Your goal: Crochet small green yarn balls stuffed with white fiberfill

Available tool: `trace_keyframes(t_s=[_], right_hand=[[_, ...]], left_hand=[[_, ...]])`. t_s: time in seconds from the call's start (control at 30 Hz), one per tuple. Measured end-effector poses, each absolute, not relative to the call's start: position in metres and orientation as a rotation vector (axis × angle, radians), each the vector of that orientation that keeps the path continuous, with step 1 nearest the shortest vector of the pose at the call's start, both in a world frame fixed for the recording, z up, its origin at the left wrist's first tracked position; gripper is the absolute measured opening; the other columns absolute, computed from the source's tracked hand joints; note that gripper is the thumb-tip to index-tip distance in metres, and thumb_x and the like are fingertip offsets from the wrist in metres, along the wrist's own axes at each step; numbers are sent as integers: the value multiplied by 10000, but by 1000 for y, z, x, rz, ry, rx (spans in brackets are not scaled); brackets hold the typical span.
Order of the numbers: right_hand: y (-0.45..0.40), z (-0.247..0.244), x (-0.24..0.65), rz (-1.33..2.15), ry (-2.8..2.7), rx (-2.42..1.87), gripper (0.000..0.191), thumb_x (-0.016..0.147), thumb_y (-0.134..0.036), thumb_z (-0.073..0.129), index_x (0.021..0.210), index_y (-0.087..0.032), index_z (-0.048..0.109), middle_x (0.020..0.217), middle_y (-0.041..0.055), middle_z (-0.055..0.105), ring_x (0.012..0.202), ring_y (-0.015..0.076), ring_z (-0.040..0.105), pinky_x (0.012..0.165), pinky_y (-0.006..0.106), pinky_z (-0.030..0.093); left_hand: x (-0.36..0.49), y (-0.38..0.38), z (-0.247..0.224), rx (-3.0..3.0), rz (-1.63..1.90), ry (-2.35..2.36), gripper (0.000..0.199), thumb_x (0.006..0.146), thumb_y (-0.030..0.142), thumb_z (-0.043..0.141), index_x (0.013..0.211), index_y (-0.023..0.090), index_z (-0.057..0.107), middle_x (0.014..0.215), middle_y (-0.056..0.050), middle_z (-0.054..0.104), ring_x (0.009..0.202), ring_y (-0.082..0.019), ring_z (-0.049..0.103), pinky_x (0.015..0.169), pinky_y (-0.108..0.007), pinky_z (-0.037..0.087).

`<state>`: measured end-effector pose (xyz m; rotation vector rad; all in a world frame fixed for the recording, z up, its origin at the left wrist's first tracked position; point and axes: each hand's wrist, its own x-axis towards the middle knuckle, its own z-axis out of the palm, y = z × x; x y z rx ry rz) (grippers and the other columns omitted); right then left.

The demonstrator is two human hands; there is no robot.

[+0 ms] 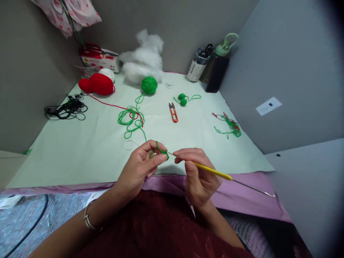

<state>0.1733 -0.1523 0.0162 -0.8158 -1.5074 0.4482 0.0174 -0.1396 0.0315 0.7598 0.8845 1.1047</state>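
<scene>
My left hand (142,161) pinches a small piece of green crochet work (164,153) between thumb and fingers, with green yarn looped over a finger. From there the strand runs back to loose coils of green yarn (130,122) and on to a green yarn ball (149,85). In my right hand (200,175) is a crochet hook (213,170) with a yellow handle, held like a pen. Its thin metal tip meets the green piece; whether it sits inside a stitch is too small to tell. The hook's other metal end points right, over the purple cloth.
Orange-handled thread snips (173,113) lie mid-table beside small green crocheted balls (183,100). Yarn scraps (232,126) are at right, tangled black cord (68,107) at left. Behind are red yarn (97,84), white stuffing (143,59), a pen cup (196,67), a phone (217,74) and a bottle (223,50).
</scene>
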Motion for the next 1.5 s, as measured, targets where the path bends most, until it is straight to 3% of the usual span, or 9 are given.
trace_keyframes(t_s=[1.23, 1.5], right_hand=[[-154, 16, 177, 410, -1588, -818, 217, 987, -103, 545, 1073, -208, 714, 963, 46, 761, 898, 180, 707, 767, 365, 602], [-152, 15, 176, 245, -1706, -820, 215, 984, -107, 554, 1113, -213, 690, 979, 65, 761, 901, 187, 720, 737, 363, 612]], left_hand=[[15, -140, 26, 803, 1089, 872, 194, 768, 229, 835, 871, 194, 674, 767, 53, 523, 480, -17, 314, 408, -167, 236], [17, -139, 26, 798, 1097, 872, 217, 758, 247, 851, 864, 189, 671, 763, 47, 506, 494, -24, 306, 406, -167, 236]])
